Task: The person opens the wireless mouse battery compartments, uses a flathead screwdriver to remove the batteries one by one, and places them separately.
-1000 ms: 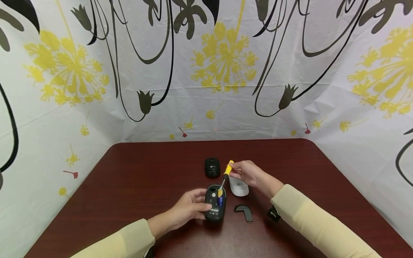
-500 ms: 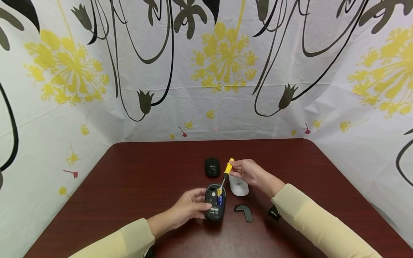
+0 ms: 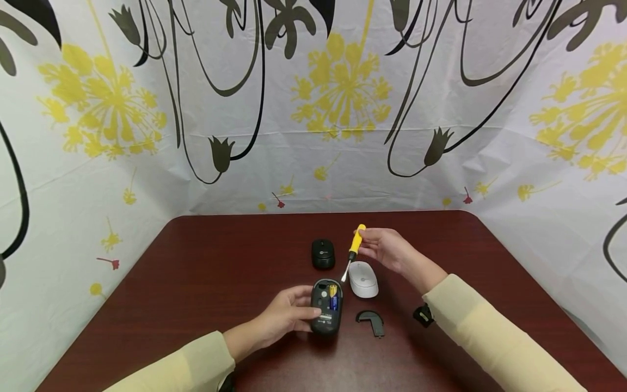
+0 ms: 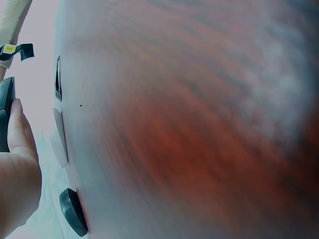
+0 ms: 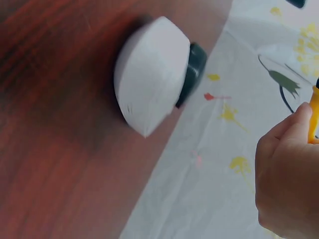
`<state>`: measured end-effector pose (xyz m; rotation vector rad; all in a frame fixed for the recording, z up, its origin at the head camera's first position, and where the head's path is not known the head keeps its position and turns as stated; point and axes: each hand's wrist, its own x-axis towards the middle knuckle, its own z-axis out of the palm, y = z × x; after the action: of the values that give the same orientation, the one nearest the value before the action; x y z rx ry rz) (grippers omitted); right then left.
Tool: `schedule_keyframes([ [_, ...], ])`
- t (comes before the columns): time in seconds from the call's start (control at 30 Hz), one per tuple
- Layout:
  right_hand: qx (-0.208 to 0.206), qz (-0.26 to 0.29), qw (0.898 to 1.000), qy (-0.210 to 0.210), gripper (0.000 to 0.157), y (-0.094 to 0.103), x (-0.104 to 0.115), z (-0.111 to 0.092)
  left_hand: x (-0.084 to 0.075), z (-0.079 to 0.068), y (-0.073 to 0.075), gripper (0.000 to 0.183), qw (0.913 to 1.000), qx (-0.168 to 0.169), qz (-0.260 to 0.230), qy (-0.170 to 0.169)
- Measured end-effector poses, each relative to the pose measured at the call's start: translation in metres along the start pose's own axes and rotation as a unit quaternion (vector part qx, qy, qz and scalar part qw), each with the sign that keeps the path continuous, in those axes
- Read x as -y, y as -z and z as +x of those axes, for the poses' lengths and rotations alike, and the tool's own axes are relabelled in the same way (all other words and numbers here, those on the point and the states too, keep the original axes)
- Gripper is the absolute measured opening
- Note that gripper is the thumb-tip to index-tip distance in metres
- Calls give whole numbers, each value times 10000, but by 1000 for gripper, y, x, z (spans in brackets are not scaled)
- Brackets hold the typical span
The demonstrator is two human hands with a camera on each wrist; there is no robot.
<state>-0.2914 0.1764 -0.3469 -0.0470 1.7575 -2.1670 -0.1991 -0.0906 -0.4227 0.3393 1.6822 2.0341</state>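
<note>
In the head view my left hand (image 3: 286,313) grips a dark computer mouse (image 3: 325,324), its underside facing up. A blue and yellow battery (image 3: 333,298) lies in the mouse's uncovered slot. My right hand (image 3: 389,250) pinches a screwdriver (image 3: 357,239) by its yellow handle, and the metal tip points down, just off the mouse's upper right edge. Below that hand a white mouse (image 3: 363,280) rests on the table. The dark curved battery cover (image 3: 373,322) lies to the right of the held mouse. In the right wrist view only part of the yellow handle (image 5: 313,117) shows.
A black mouse (image 3: 323,254) sits farther back on the reddish-brown table (image 3: 235,261), left of the white one. A patterned white curtain (image 3: 303,109) hangs behind the table and along both sides.
My right hand has moved up and to the right with the screwdriver. Its tip has left the battery slot, where the battery stays. The left hand and its mouse hold nearly still.
</note>
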Motion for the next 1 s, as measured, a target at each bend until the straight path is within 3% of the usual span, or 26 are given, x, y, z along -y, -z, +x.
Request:
schedule_keyframes([
  [0.27,2,-300,9994,186,44,21,18,-6,-1,0,1,55,10000,-32,-3,8],
  [0.5,-298,-493,9982,154,48,44,30,-8,-2,-1,2,55,10000,-33,-17,-6],
  [0.87,-962,-1073,9895,-75,59,90,24,3,-4,-2,3,56,10000,-55,-5,-6],
  [1.0,-1229,-1435,9819,-93,53,103,19,9,-3,-2,3,55,10000,-58,-5,-42],
])
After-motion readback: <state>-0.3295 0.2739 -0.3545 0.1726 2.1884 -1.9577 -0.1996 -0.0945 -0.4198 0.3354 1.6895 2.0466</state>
